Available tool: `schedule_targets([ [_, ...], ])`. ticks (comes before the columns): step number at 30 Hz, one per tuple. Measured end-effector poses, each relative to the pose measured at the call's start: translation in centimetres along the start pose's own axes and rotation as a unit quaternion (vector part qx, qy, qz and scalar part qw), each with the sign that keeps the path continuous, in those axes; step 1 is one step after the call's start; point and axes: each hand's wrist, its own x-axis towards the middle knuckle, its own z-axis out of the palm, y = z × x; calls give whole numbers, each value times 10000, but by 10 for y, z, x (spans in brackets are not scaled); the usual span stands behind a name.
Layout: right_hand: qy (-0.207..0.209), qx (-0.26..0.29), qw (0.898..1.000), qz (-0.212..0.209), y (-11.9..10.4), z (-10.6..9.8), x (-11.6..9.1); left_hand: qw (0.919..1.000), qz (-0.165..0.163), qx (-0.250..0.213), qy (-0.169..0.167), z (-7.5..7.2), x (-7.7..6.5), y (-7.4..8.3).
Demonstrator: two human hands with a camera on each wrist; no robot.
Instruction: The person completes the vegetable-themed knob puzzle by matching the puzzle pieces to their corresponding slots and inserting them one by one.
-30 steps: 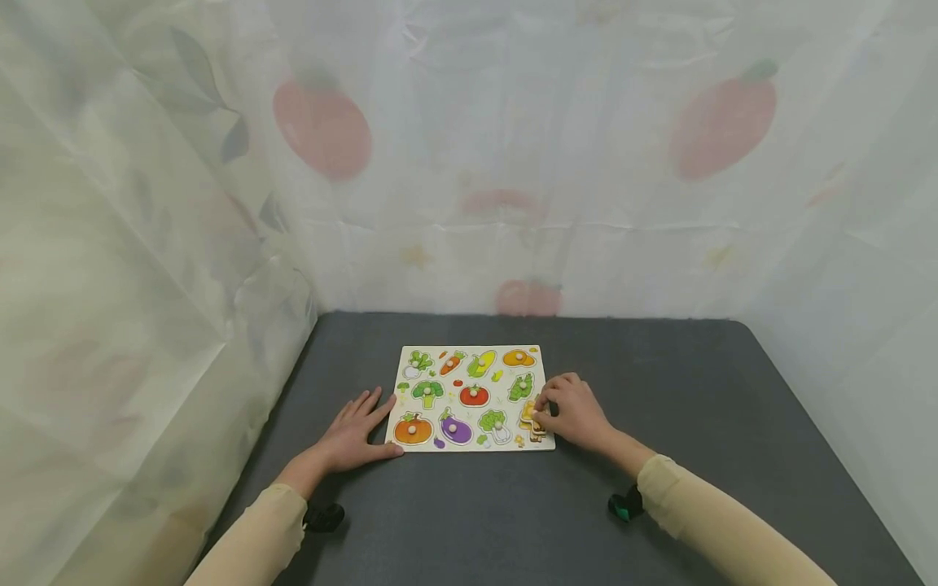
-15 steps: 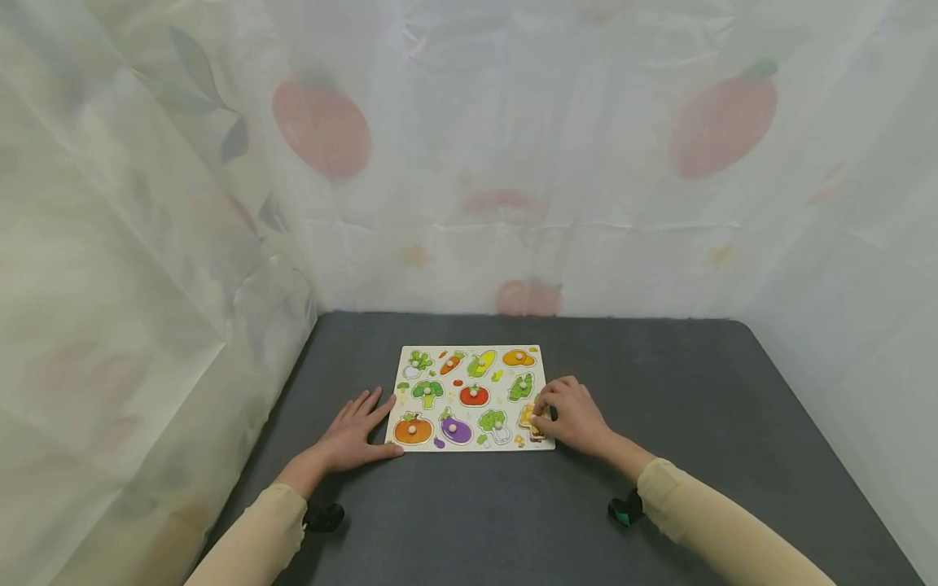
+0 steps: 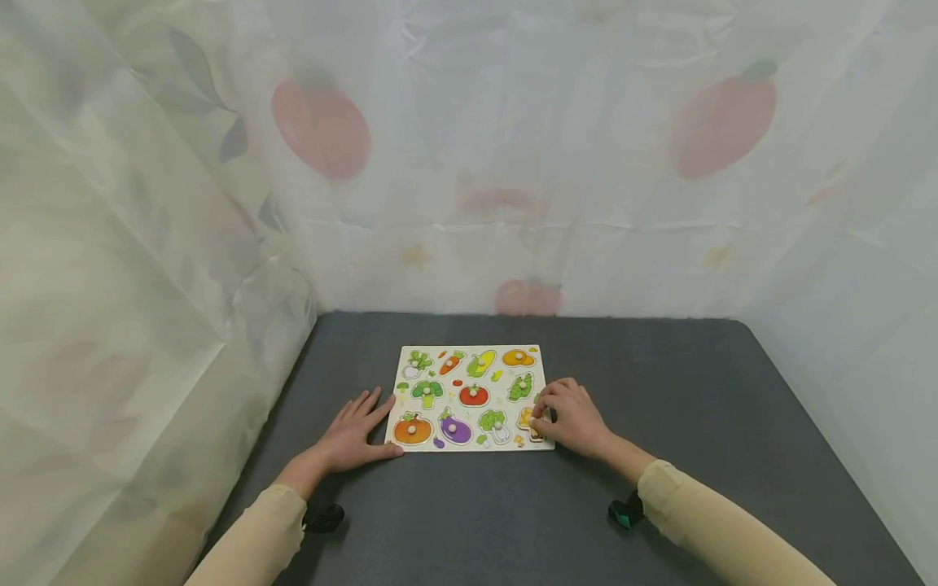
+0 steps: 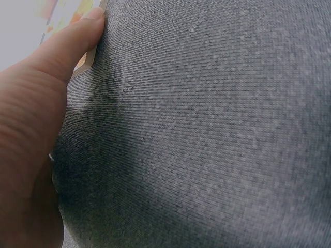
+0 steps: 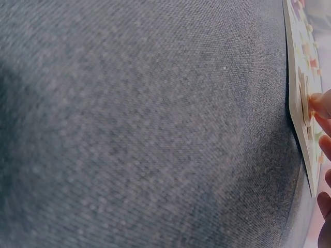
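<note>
A white wooden peg puzzle board (image 3: 450, 399) with vegetable pieces lies on the dark table. My left hand (image 3: 352, 439) is spread flat at its left side, with thumb and index fingertip on the board's edge. The left thumb (image 4: 67, 46) also overlaps the board's corner in the left wrist view. At the lower right corner, my right hand (image 3: 575, 415) pinches a yellow and brown puzzle piece (image 3: 524, 417) between thumb and index finger. Part of that piece is hidden by the fingers. In the right wrist view, the piece (image 5: 305, 101) stands slightly proud of the board.
An orange pumpkin piece (image 3: 413, 430), a purple eggplant piece (image 3: 456, 430) and a red tomato piece (image 3: 474, 395) sit in the board among several others. White printed sheeting (image 3: 601, 163) encloses the table (image 3: 469, 521) at the back and sides.
My right fingers have shifted the yellow and brown piece slightly over its spot, and less of it shows now. My left hand and the board have stayed put.
</note>
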Motion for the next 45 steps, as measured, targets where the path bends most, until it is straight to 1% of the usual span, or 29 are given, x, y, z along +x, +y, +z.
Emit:
schedule_targets([
  [17,-21,46,10000,-5,-1,0,-1,10000,36,-5,33,-1,-1,1],
  [26,-2,60,10000,6,-3,-1,-2,10000,23,31,-6,-1,0,2],
  [36,151,0,9998,-133,-5,0,-1,10000,43,-3,48,0,-1,-1],
  [45,-20,-12,10000,10,-4,0,-1,10000,43,24,43,0,0,0],
])
